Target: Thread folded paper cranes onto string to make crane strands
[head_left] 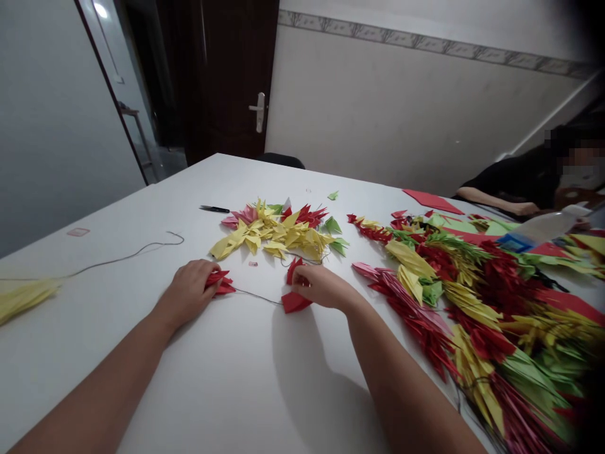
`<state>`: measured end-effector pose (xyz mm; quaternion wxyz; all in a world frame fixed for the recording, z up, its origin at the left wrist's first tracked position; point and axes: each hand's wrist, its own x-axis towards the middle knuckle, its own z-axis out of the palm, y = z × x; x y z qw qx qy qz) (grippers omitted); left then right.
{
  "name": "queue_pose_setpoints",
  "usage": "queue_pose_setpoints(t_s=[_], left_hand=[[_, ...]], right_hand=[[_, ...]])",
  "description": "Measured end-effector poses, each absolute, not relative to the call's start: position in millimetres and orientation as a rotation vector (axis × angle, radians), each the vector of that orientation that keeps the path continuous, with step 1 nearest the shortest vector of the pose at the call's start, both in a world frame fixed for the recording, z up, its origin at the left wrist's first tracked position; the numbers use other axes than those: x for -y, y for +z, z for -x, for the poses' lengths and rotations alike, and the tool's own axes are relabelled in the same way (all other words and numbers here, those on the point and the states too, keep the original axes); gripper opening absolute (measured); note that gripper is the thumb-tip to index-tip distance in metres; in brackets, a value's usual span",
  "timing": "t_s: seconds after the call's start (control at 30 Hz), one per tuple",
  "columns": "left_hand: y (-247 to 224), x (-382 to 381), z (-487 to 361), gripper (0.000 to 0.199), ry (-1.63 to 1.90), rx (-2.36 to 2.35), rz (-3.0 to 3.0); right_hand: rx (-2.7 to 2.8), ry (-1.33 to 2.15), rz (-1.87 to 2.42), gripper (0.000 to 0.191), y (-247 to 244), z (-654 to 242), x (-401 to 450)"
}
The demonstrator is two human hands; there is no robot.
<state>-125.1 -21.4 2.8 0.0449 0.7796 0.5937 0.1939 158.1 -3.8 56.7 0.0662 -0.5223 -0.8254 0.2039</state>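
My left hand (193, 290) is closed around some red folded paper pieces (224, 282) on the white table. From these a thin dark cord (258, 295) runs right to more red folded paper (297, 301), which my right hand (316, 285) pinches between thumb and fingers. Just beyond my hands lies a loose pile of yellow folded paper pieces (278, 233), mixed with red, pink and green ones. How the cord passes through the red paper is hidden by my fingers.
Strung bundles of coloured folded paper (425, 277) cover the table's right side, with a clear bottle (543, 227) among them. A dark pen-like object (215, 209) lies beyond the left hand. Another cord (118, 257) and yellow paper (26, 297) lie left. A person (515, 176) sits far right.
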Motion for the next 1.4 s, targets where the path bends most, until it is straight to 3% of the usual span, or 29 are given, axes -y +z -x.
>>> queue_pose_setpoints(t_s=[0.17, 0.3, 0.43, 0.57, 0.7, 0.8, 0.9, 1.0, 1.4], left_hand=[[14.0, 30.8, 120.3, 0.037, 0.825, -1.814, -2.516], [27.4, 47.1, 89.3, 0.042, 1.081, -1.685, -2.730], [24.4, 56.7, 36.0, 0.059, 0.735, -1.475, -2.722], [12.3, 52.5, 1.0, 0.074, 0.469, -1.535, -2.521], [6.7, 48.5, 2.1, 0.049, 0.493, -1.384, -2.514], [7.0, 49.2, 12.4, 0.034, 0.537, -1.222, -2.543], [8.9, 49.5, 19.8, 0.032, 0.539, -1.148, -2.527], [11.4, 48.9, 23.1, 0.033, 0.530, -1.068, -2.506], [22.1, 55.6, 21.9, 0.029, 0.446, -0.806, -2.496]], right_hand=[[2.102, 0.441, 1.599, 0.022, 66.8, -174.0, -0.3], [2.103, 0.479, 1.597, 0.037, 49.9, -174.1, -7.9], [2.120, 0.596, 1.556, 0.029, 34.5, -168.2, -13.3], [2.016, 1.067, 1.554, 0.024, 41.2, -170.7, -10.9], [1.955, 1.394, 1.517, 0.030, 54.5, -183.4, -8.0], [2.100, 1.100, 1.615, 0.020, 56.4, -195.6, -10.2], [2.312, 0.681, 1.541, 0.034, 50.5, -200.9, -13.8], [2.475, 0.631, 1.363, 0.045, 41.4, -195.7, -15.1], [2.696, 0.767, 1.215, 0.017, 49.9, -198.9, -16.4]])
